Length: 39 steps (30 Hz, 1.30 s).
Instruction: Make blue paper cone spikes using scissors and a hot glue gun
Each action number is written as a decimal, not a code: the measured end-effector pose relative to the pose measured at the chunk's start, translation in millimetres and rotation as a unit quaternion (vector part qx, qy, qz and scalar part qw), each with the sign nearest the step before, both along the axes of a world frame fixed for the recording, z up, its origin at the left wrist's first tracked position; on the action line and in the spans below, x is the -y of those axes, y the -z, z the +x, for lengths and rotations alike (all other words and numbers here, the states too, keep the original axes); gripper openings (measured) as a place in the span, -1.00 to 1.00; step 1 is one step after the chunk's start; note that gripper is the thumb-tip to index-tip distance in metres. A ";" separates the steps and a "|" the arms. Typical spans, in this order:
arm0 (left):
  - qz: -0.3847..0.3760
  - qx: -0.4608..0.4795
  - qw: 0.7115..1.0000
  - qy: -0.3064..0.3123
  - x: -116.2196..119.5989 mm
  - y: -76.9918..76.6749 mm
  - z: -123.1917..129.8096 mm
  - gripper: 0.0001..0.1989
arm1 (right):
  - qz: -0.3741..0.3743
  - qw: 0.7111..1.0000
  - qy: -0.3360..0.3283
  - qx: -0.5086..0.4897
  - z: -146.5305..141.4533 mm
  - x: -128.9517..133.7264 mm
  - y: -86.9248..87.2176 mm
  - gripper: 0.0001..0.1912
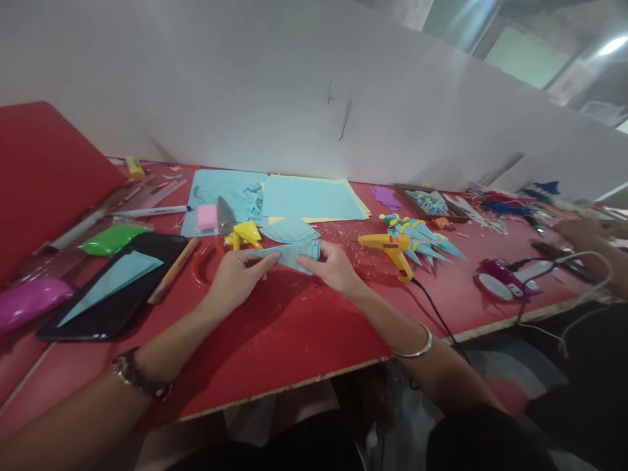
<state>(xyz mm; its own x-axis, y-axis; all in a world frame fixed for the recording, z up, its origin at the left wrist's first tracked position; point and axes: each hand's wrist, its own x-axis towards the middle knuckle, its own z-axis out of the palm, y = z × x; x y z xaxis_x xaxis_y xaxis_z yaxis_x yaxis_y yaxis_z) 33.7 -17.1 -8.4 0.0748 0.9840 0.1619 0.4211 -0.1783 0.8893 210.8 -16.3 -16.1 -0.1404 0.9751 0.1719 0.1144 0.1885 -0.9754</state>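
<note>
Both of my hands grip a light blue piece of paper point(290, 254), which looks folded, above the red table. My left hand point(239, 275) pinches its left end between thumb and fingers. At the right end, my right hand point(335, 267) is closed on it with the thumb on top. Just behind it lies a rounded light blue paper piece point(289, 229) with faint lines. Beside my left hand are a yellow object point(245, 233) and scissors with a red handle point(200, 268), partly hidden. A yellow glue gun point(390, 247) rests to the right of my right hand.
Blue paper sheets point(314, 198) lie by the wall, with a blue-and-yellow paper craft point(422, 239) at right. A black tablet-like slab point(122, 294) bears folded blue paper. The glue gun's cord point(436, 311) crosses the table edge. Another person's arm point(596, 239) reaches in at far right.
</note>
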 end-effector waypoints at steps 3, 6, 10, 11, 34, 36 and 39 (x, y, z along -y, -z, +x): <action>0.004 -0.006 1.000 0.025 2.4 -2.7 1.5 -0.64 | -0.002 0.999 0.009 0.036 1.9 0.2 -1.9 -0.73; 0.011 0.002 0.998 0.064 4.2 -4.0 3.1 -0.72 | 0.006 0.998 0.002 0.061 1.9 2.6 -4.1 -0.73; 0.019 0.012 0.997 0.080 4.7 -4.5 4.7 -0.75 | 0.021 0.998 -0.026 0.052 0.2 5.0 -5.0 -0.73; 0.021 0.012 0.997 0.078 4.6 -4.6 4.8 -0.75 | 0.022 0.998 -0.035 0.049 -0.1 5.2 -5.1 -0.72; 0.004 0.059 0.998 -0.017 -4.3 5.4 -1.9 -0.58 | 0.041 0.998 -0.030 0.044 3.0 -4.5 1.1 -0.69; -0.006 0.079 0.997 -0.023 -3.9 3.9 -1.7 -0.60 | 0.047 0.997 -0.026 0.058 4.4 -5.2 2.1 -0.70; -0.014 0.121 0.992 -0.021 -2.0 0.4 -1.7 -0.66 | 0.056 0.995 -0.031 0.070 5.7 -5.3 2.2 -0.70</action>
<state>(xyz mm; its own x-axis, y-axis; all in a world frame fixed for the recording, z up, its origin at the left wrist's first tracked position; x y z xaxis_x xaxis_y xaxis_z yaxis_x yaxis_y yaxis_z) 32.0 -15.1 -8.9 -0.0052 0.9897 0.1432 0.2004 -0.1392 0.9698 216.5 -11.1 -18.3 -0.2300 0.9398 0.2528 0.2330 0.3054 -0.9233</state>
